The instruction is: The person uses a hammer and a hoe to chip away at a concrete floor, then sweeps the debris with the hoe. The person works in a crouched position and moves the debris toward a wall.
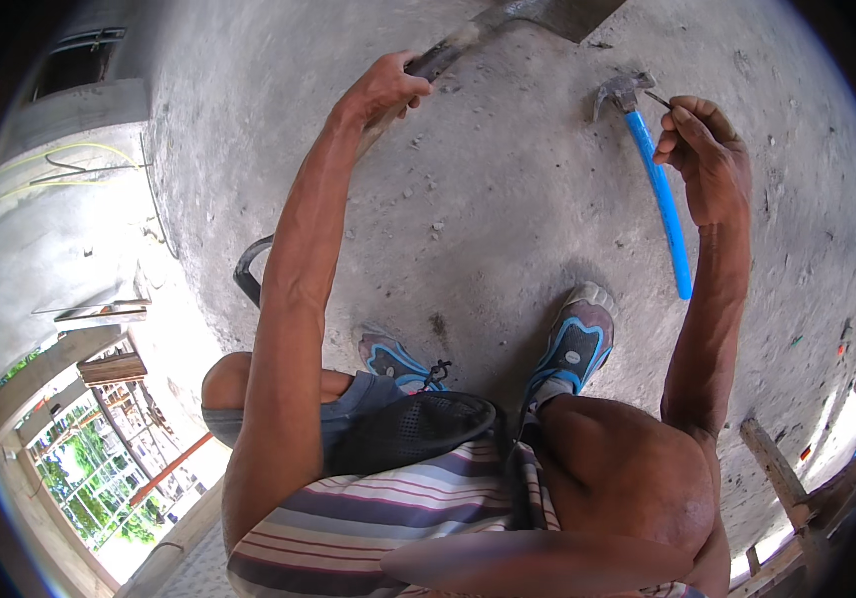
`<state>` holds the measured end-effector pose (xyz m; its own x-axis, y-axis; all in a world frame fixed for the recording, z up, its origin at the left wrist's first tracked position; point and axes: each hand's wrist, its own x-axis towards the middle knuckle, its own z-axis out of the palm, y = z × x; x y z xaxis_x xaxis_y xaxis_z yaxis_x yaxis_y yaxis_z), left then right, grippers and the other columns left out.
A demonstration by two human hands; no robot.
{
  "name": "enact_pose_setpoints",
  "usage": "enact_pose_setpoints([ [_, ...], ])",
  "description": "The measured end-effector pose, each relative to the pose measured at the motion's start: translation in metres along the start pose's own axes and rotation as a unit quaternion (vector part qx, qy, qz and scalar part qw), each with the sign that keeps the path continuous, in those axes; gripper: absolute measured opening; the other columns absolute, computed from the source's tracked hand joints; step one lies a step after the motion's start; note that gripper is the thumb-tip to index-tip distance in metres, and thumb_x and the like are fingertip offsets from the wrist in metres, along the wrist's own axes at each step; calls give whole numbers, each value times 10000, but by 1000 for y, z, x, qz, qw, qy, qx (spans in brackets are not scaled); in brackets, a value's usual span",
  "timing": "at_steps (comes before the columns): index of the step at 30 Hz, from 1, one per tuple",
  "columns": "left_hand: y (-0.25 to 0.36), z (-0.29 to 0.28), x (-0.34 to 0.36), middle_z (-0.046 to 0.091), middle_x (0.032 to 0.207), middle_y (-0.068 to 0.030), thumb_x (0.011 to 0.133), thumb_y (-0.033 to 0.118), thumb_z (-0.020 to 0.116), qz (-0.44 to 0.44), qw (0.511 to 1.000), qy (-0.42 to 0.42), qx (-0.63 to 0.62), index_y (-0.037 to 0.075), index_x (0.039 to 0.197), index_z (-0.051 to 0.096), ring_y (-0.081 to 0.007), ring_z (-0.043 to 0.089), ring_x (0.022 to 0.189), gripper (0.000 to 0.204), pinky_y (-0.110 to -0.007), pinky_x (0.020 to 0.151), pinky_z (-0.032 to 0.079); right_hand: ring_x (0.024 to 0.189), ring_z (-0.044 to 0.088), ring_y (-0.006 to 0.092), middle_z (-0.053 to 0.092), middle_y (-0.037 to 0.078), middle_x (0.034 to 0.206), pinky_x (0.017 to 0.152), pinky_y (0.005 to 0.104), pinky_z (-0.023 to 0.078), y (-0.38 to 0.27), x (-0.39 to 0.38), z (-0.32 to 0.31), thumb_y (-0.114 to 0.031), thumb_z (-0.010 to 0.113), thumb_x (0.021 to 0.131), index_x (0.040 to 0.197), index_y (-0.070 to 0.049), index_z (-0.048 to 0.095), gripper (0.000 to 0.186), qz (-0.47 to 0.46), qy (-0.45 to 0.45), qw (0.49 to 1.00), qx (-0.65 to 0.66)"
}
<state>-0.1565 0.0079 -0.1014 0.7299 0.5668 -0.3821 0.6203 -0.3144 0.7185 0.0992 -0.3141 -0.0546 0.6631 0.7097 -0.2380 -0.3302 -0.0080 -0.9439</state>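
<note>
My left hand [386, 88] is stretched forward and grips the near end of a long grey plank [508, 18] that runs up to the top edge. My right hand [705, 149] is raised and pinches a thin dark nail [658, 99] between thumb and fingers. Just left of that hand a claw hammer [659, 179] with a blue handle lies on the concrete floor [508, 199], its metal head pointing away from me. I am crouched, with both shoes [575, 344] flat on the floor below the hammer.
A dark curved object [248, 269] sits on the floor beside my left arm. The slab edge drops off at the left to lower levels and greenery [89, 468]. Wooden posts [777, 468] stand at the lower right.
</note>
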Motion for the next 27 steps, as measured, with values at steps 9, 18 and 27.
enact_pose_setpoints([
  [9, 7, 36, -3, 621, 700, -88, 862, 426, 705, -34, 983, 86, 157, -9, 1093, 626, -160, 594, 584, 499, -330, 507, 502, 687, 658, 145, 687, 83, 853, 629, 302, 575, -1, -7, -1, -126, 688, 928, 1095, 18, 657, 223, 8, -18, 999, 26],
  [18, -4, 48, -12, 704, 812, -149, 820, 324, 713, -114, 992, 0, -57, -6, 1103, 623, -207, 641, 603, 444, -365, 513, 502, 674, 658, 154, 685, 87, 846, 615, 304, 573, -2, -19, 4, -113, 674, 931, 1085, 22, 653, 207, 6, -15, 999, 29],
  [27, 40, 98, -61, 709, 881, -220, 843, 303, 734, -5, 930, 237, 282, 1, 1031, 596, -370, 716, 846, 382, -468, 712, 570, 667, 646, 140, 672, 81, 841, 603, 292, 566, -5, -24, 22, -118, 667, 929, 1060, 22, 661, 192, 6, -27, 999, -19],
])
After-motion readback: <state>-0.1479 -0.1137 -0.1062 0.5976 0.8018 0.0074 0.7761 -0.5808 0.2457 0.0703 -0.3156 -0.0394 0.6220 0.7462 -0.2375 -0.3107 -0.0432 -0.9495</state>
